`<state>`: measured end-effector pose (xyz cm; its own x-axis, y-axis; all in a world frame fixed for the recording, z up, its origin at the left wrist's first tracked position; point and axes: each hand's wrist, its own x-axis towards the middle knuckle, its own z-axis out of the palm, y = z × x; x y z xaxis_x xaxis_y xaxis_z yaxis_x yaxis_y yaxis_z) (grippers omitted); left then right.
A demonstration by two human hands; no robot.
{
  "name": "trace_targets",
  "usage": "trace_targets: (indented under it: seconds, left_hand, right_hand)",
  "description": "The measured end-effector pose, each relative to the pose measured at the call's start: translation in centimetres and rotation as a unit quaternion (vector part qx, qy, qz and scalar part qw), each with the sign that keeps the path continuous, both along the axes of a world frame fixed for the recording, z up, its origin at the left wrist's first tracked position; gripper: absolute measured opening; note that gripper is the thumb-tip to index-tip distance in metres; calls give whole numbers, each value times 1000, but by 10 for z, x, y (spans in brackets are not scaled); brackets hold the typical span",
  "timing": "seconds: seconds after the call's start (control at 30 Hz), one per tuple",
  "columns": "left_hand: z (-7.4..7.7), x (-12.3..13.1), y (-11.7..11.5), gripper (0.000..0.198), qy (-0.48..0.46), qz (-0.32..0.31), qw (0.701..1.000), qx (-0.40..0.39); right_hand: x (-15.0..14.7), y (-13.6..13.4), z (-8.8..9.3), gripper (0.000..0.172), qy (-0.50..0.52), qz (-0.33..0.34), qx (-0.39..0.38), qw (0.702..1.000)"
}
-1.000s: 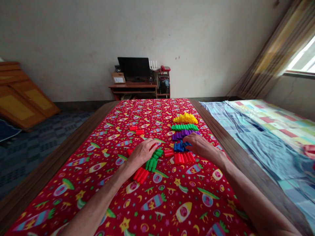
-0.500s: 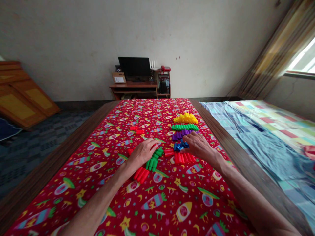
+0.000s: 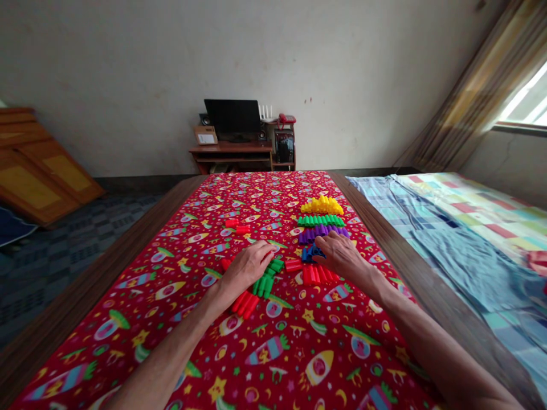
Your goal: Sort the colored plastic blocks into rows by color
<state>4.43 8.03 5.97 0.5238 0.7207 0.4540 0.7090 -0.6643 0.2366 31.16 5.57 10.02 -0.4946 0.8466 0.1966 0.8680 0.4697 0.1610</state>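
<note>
While two bare forearms reach in from the bottom corners, small ribbed plastic pieces lie sorted by colour on a red cloth [image 3: 239,378] printed with rockets and stars, spread over a dark wooden table [image 3: 128,267]. On the person's right, the pieces form bands, one behind another: farthest off a yellow heap [image 3: 322,206], piled highest at its middle, then a bright green row [image 3: 320,220], then a purple row [image 3: 318,232], all three looking finished. Nearer come the blue pieces [image 3: 306,254], a shorter, less even cluster partly covered by the right hand [image 3: 342,253], and nearest a red row [image 3: 318,275], fairly straight, with a single red piece [image 3: 293,265] set just left of it. The right hand's fingers bend down onto the blue cluster; whether they grasp a piece cannot be told. The left hand [image 3: 248,265] is loosely curled, palm down, over the left-hand group, its underside hidden, so its grip cannot be told either. Showing around it are dark green pieces [image 3: 264,285] and, closer to the viewer, slanting red pieces [image 3: 245,305]. Farther up the cloth lie two loose red pieces [image 3: 243,230]. As a judgement, the ordering seems well over half done: the blue cluster looks unsettled, and the left-hand group and the loose reds stand apart from the bands.
</note>
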Motion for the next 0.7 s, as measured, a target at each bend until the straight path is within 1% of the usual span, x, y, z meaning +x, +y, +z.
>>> trace_targets:
  seconds: [0.23, 0.37, 0.47, 0.53, 0.6, 0.63, 0.7]
  left_hand:
    - [2, -1, 0, 19, -3, 1, 1000, -9]
    - [0, -2, 0, 20, 4, 7, 1000, -14]
    - [-1, -3, 1, 22, -9, 6, 1000, -29]
    - [1, -4, 2, 22, -43, 4, 998, -51]
    - [5, -3, 1, 21, -102, 11, 991, -90]
    - [8, -1, 1, 23, -141, 17, 983, -118]
    - [13, 5, -2, 40, -232, 18, 953, -195]
  right_hand:
    - [0, 1, -3, 15, 10, 5, 2, 1000]
    - [-1, -2, 2, 15, 9, 8, 4, 1000]
    - [1, -3, 7, 18, 12, 17, 23, 1000]
    - [2, -2, 12, 20, 23, 31, 49, 998]
    - [1, -3, 15, 22, 44, 50, 69, 995]
    - [0, -4, 17, 22, 62, 61, 77, 993]
    - [-6, -9, 19, 20, 118, 93, 88, 985]
